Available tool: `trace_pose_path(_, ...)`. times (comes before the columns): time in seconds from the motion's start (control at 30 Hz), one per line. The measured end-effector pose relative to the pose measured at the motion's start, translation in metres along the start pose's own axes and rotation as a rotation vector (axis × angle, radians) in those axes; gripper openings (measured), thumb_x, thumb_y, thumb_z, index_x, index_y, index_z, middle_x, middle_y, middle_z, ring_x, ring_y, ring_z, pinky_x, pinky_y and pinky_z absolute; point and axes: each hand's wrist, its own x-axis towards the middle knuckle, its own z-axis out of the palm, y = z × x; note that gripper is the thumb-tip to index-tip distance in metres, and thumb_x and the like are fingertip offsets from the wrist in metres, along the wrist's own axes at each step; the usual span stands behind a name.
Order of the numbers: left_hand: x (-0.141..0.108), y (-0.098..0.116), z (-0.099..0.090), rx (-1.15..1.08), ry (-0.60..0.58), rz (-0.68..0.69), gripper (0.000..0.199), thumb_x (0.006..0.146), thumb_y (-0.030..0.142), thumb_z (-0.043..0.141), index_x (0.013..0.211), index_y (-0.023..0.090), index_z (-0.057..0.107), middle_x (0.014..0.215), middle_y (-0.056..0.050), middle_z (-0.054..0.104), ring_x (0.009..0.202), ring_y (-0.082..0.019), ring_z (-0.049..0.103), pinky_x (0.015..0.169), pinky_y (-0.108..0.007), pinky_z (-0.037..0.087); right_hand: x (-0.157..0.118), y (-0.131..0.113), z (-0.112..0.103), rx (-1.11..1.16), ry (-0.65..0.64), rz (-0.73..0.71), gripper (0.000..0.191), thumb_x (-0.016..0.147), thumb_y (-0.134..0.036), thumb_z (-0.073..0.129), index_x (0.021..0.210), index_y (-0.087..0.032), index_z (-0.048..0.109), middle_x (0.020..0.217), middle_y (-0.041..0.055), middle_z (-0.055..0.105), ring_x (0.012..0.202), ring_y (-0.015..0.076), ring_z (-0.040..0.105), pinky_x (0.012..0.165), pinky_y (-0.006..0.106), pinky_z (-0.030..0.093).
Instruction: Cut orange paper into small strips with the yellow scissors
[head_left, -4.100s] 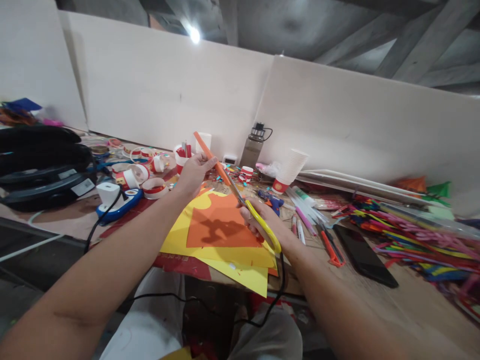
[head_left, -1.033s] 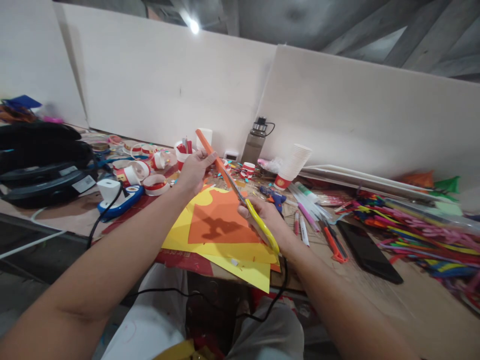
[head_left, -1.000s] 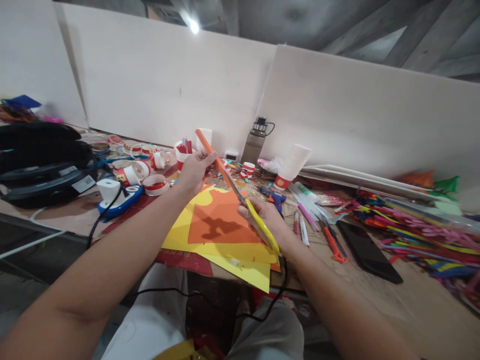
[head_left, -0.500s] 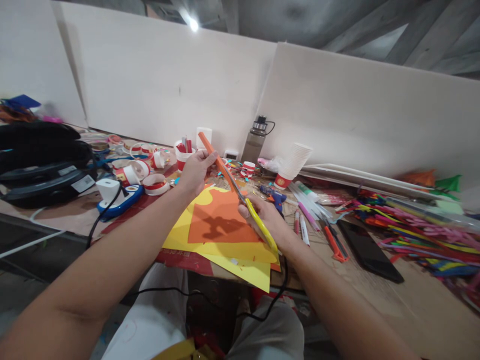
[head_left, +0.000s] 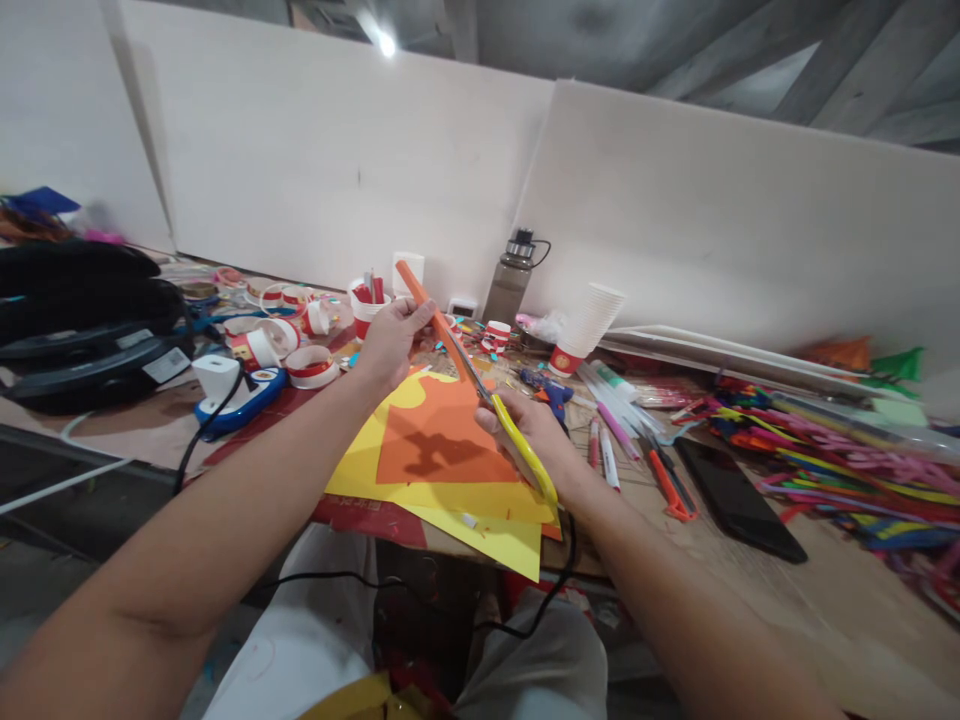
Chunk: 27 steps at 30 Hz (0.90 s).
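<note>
My left hand (head_left: 397, 338) pinches a narrow orange paper strip (head_left: 413, 283) near its middle, above the table. My right hand (head_left: 529, 435) is wrapped round the yellow-handled scissors (head_left: 519, 440), whose blades lie along the lower part of the strip. Beneath both hands, an orange sheet (head_left: 442, 455) with a cut upper edge rests on yellow sheets (head_left: 487, 545). The shadow of the hands falls on the orange sheet.
Left stand a blue power strip (head_left: 251, 403) and cut paper cups (head_left: 311, 367). Behind are a bottle (head_left: 510, 280) and stacked cups (head_left: 589, 330). A glue gun (head_left: 549, 392), markers (head_left: 608, 455), a phone (head_left: 739, 500) and pipe cleaners (head_left: 862, 470) lie right.
The hands and the strip have barely moved; the camera view has shifted very slightly. Both holds are the same.
</note>
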Motion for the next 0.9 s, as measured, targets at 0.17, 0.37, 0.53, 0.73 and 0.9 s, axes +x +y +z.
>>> trace_pose_path(0.17,-0.0003,0.003,-0.0008,-0.003,-0.009,0.0,0.024,0.076,0.032,0.07,0.069,0.015,0.053,0.063,-0.001,0.063,0.047,-0.005,0.05,0.042,-0.017,0.036,0.0004,-0.002,-0.0008,-0.007,0.002,0.005,0.041,0.08,-0.059,0.053,0.074,-0.019,0.051,0.056,-0.0024,0.044,0.051,0.0101,0.038,0.045,0.022,0.028)
trace_pose_path(0.37,0.003,0.0077,-0.0031,-0.044,0.07,0.063,0.027,0.072,0.03,0.073,0.066,0.016,0.051,0.062,0.001,0.061,0.049,-0.006,0.052,0.043,-0.017,0.036,0.0002,-0.0013,-0.0011,-0.059,-0.013,-0.034,0.04,0.083,-0.058,0.049,0.077,-0.018,0.053,0.063,-0.0013,0.047,0.057,0.0107,0.041,0.05,0.023,0.03)
trace_pose_path(0.53,0.0031,0.0014,-0.0026,-0.012,-0.001,0.019,0.024,0.075,0.029,0.071,0.069,0.016,0.052,0.065,-0.001,0.063,0.051,-0.007,0.055,0.043,-0.017,0.036,-0.0005,0.0019,0.0003,-0.072,0.007,-0.058,0.037,0.086,-0.055,0.047,0.084,-0.018,0.053,0.069,-0.0015,0.048,0.061,0.0109,0.042,0.055,0.024,0.031)
trace_pose_path(0.73,0.001,0.0005,-0.0019,-0.005,-0.012,0.023,0.025,0.075,0.03,0.07,0.068,0.016,0.051,0.064,-0.001,0.063,0.05,-0.007,0.054,0.043,-0.017,0.037,0.001,0.0009,0.0,-0.079,0.004,-0.035,0.039,0.085,-0.057,0.047,0.079,-0.018,0.052,0.063,-0.0025,0.043,0.057,0.0106,0.038,0.052,0.024,0.029)
trace_pose_path(0.9,0.001,0.0013,-0.0022,-0.015,-0.028,0.032,0.023,0.076,0.028,0.069,0.068,0.016,0.051,0.065,-0.001,0.064,0.05,-0.006,0.053,0.043,-0.017,0.036,0.0011,0.0008,0.0002,-0.047,-0.005,-0.026,0.039,0.083,-0.058,0.049,0.077,-0.019,0.051,0.059,-0.0029,0.043,0.054,0.0105,0.038,0.049,0.023,0.027)
